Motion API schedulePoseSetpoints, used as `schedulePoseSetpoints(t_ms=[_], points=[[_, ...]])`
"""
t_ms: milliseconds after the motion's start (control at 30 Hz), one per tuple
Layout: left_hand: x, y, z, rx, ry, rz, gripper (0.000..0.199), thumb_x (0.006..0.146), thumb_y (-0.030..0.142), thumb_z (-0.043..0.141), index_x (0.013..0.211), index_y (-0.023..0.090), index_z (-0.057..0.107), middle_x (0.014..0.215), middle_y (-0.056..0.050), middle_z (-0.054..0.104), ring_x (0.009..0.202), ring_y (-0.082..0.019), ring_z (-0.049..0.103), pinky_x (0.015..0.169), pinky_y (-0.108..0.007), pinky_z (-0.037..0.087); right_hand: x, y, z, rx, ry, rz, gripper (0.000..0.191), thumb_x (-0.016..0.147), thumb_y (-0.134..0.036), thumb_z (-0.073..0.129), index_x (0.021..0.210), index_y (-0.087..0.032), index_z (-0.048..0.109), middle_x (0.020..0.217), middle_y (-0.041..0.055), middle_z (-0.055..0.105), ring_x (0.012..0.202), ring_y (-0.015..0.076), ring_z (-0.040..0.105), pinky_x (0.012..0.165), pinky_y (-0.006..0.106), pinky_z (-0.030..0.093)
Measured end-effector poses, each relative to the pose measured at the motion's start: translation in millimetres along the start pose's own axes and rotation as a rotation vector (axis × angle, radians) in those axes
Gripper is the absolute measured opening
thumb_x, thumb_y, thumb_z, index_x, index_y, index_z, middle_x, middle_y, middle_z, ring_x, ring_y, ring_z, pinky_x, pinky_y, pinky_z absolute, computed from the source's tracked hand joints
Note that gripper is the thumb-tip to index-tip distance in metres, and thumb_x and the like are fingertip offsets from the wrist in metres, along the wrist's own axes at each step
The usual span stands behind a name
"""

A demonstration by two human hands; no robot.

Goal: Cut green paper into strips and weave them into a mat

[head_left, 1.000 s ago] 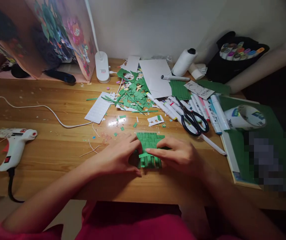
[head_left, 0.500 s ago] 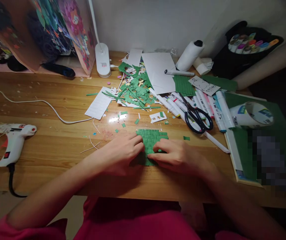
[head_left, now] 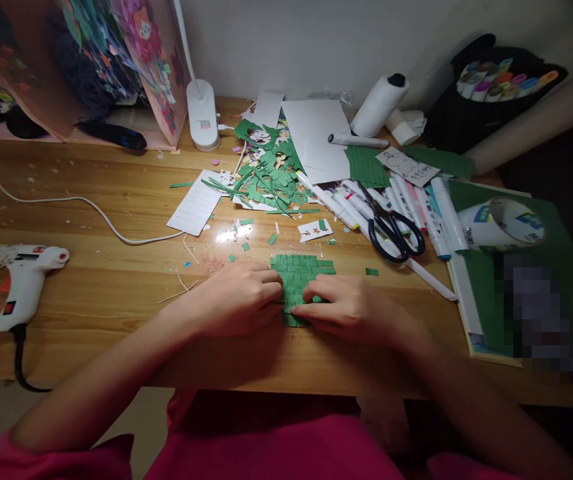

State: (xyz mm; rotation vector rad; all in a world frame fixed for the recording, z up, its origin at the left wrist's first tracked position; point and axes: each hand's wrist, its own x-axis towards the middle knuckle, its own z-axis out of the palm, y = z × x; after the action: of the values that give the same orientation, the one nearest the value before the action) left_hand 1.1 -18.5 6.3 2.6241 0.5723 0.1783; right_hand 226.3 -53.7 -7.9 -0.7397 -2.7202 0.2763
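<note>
A small mat of woven green paper strips [head_left: 296, 273] lies flat on the wooden table [head_left: 246, 363], its right edge uneven with loose strip ends. My left hand [head_left: 246, 297] rests at the mat's left edge, fingers curled together on it. On the right side, my right hand [head_left: 346, 307] has its fingers bent against the strips, the index finger pointing left across the lower part. Both hands seem to pinch the paper, though the fingertips are partly hidden. Small green scraps [head_left: 272, 239] lie behind the mat.
Black-handled scissors [head_left: 396, 233] lie on several white markers [head_left: 336, 207] at the right. Behind the mat is a pile of green cuttings [head_left: 271, 167]. A glue gun [head_left: 23, 280] lies far left, and a tape roll [head_left: 503, 223] far right.
The whole view has shifted slightly, so everything sits a little higher and further left. Both hands stay at the mat in nearly the same pose.
</note>
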Motion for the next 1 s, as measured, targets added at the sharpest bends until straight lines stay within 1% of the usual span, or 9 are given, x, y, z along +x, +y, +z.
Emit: schedulePoseSetpoints(t_ms=[100,233,333,400,467,567,633,767,1000], points=[[-0.8,-1.0,-0.9,-0.049,-0.004,-0.017,0.024,0.089,0.022,0.044,0.078,0.016,0.064,0.084,-0.007,0.065,0.077,-0.018,0.058,0.069,-0.029,0.043,2.1,-1.7,4.2,-0.044,0.033,-0.004,0.023,0.092,-0.019,0.047,0.085,-0.02,0.069,0.069,0.0017,0.06,0.06,0.0131,0.047,0.055,0.028,0.029],[-2.6,-1.9,-4.1,-0.136,-0.011,-0.03,0.02,0.086,0.019,0.048,0.077,0.017,0.066,0.086,-0.006,0.065,0.079,-0.017,0.059,0.071,-0.028,0.043,2.7,-3.4,8.1,-0.061,0.028,0.006,0.023,0.093,-0.018,0.045,0.089,-0.019,0.068,0.07,0.0027,0.06,0.062,0.0135,0.046,0.055,0.028,0.028],[-4.2,-2.0,-9.5,-0.219,-0.064,-0.046,0.014,0.084,0.025,0.055,0.08,0.018,0.067,0.094,-0.006,0.065,0.083,-0.017,0.059,0.073,-0.028,0.043,2.6,-4.0,9.7,-0.058,0.02,0.021,0.021,0.092,-0.019,0.047,0.089,-0.019,0.068,0.071,0.003,0.059,0.063,0.0138,0.046,0.055,0.028,0.028],[-4.8,-2.0,-13.1,-0.263,-0.097,-0.059,0.014,0.081,0.03,0.061,0.085,0.018,0.067,0.099,-0.006,0.064,0.088,-0.019,0.059,0.076,-0.028,0.044,2.7,-4.1,10.3,-0.059,0.02,0.024,0.02,0.092,-0.018,0.048,0.088,-0.019,0.068,0.071,0.003,0.059,0.063,0.0139,0.046,0.055,0.028,0.028],[-4.7,-2.4,-14.9,-0.292,-0.11,-0.082,0.016,0.08,0.029,0.063,0.09,0.017,0.066,0.098,-0.006,0.064,0.089,-0.019,0.059,0.077,-0.028,0.044,2.7,-4.3,10.4,-0.063,0.016,0.026,0.021,0.092,-0.018,0.048,0.089,-0.019,0.068,0.071,0.0031,0.059,0.063,0.0139,0.046,0.055,0.028,0.028],[-3.0,-4.7,-12.1,-0.33,-0.089,-0.124,0.013,0.085,0.017,0.053,0.091,0.016,0.065,0.092,-0.006,0.065,0.086,-0.018,0.06,0.074,-0.027,0.045,2.7,-4.7,9.7,-0.066,0.01,0.026,0.022,0.093,-0.018,0.046,0.089,-0.018,0.068,0.071,0.0031,0.059,0.063,0.0138,0.046,0.055,0.028,0.028],[-1.2,-7.3,-7.6,-0.351,-0.056,-0.132,0.021,0.087,0.01,0.045,0.089,0.016,0.065,0.089,-0.006,0.066,0.083,-0.016,0.059,0.073,-0.027,0.045,2.6,-4.8,9.3,-0.069,0.005,0.022,0.022,0.093,-0.017,0.045,0.09,-0.018,0.067,0.072,0.0032,0.059,0.064,0.0139,0.047,0.055,0.028,0.028],[1.7,-11.9,0.2,-0.38,-0.008,-0.108,0.021,0.085,0.008,0.046,0.085,0.016,0.066,0.087,-0.005,0.065,0.08,-0.015,0.058,0.072,-0.026,0.045,2.0,-3.5,10.0,-0.062,0.008,0.02,0.021,0.093,-0.018,0.046,0.09,-0.018,0.067,0.074,0.0033,0.06,0.065,0.0143,0.048,0.056,0.028,0.03],[2.2,-15.1,1.7,-0.396,-0.009,-0.09,0.022,0.085,0.005,0.045,0.085,0.016,0.065,0.085,-0.005,0.064,0.08,-0.014,0.058,0.072,-0.024,0.044,1.2,-2.7,13.1,0.016,0.033,0.08,0.018,0.091,-0.019,0.05,0.088,-0.019,0.068,0.08,0.0037,0.064,0.069,0.0147,0.053,0.058,0.026,0.034]])
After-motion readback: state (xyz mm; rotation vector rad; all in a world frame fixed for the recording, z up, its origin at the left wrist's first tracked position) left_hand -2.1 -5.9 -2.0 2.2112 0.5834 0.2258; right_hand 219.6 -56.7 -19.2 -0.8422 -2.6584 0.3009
